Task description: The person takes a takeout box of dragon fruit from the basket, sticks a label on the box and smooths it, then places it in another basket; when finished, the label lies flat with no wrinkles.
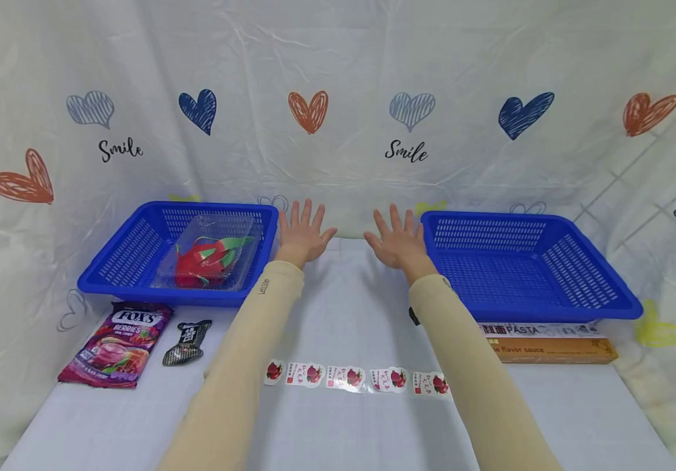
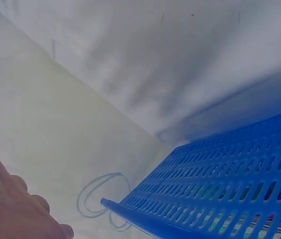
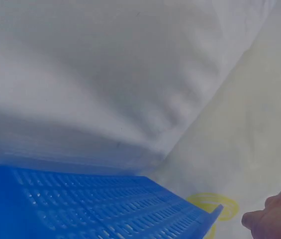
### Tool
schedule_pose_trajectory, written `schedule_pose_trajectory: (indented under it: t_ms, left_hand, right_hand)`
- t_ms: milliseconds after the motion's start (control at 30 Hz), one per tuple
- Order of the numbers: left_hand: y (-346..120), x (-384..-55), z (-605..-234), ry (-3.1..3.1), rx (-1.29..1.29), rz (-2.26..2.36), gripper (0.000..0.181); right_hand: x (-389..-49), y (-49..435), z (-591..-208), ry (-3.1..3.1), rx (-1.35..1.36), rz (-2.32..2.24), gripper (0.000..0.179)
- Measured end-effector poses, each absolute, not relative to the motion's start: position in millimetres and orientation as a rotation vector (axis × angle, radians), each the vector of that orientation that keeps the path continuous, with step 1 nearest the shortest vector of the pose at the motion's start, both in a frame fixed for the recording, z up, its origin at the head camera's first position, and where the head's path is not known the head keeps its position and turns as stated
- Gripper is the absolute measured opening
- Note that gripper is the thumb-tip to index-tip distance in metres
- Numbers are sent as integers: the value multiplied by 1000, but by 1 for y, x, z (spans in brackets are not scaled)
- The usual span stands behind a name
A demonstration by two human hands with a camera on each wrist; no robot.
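Note:
My left hand (image 1: 303,237) is held out over the table with its fingers spread, beside the right rim of the left blue basket (image 1: 87,278). Inside that basket lies a clear plastic box (image 1: 238,229) with a red and green dragon fruit (image 1: 204,263) in it. My right hand (image 1: 399,242) is likewise spread and holds nothing, near the left rim of the right blue basket (image 1: 626,304). Each wrist view shows part of a hand, the left (image 2: 11,199) and the right (image 3: 277,214), with the slotted side of a basket close by.
A purple candy bag (image 1: 116,343) and a small black packet (image 1: 187,342) lie before the left basket. A strip of fruit stickers (image 1: 346,377) runs across the table between the forearms. Boxes, one an orange-brown sauce box (image 1: 556,351), lie before the right basket. A patterned curtain (image 1: 350,78) hangs behind.

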State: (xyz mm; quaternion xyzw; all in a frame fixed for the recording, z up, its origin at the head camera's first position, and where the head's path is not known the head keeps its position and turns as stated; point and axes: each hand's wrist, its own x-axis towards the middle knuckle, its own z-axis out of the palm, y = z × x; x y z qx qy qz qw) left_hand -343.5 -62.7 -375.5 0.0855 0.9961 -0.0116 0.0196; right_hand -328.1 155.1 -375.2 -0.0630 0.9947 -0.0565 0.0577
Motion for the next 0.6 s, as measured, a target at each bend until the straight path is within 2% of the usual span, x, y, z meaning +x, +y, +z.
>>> schedule_pose_trajectory:
  t_ms: [167,367,600]
  left_hand:
    - [-71,-352,-373,3091,442,13,65]
    - [-101,-357,-355,3063,743,302,45]
    - [-162,-354,-345,2958,699,742,44]
  right_hand:
    - [-327,144,-374,3069,-274,-184,69]
    - [-311,118,-376,3093,-439,-531,56]
    - [-285,80,-391,2975,-637,-982,47]
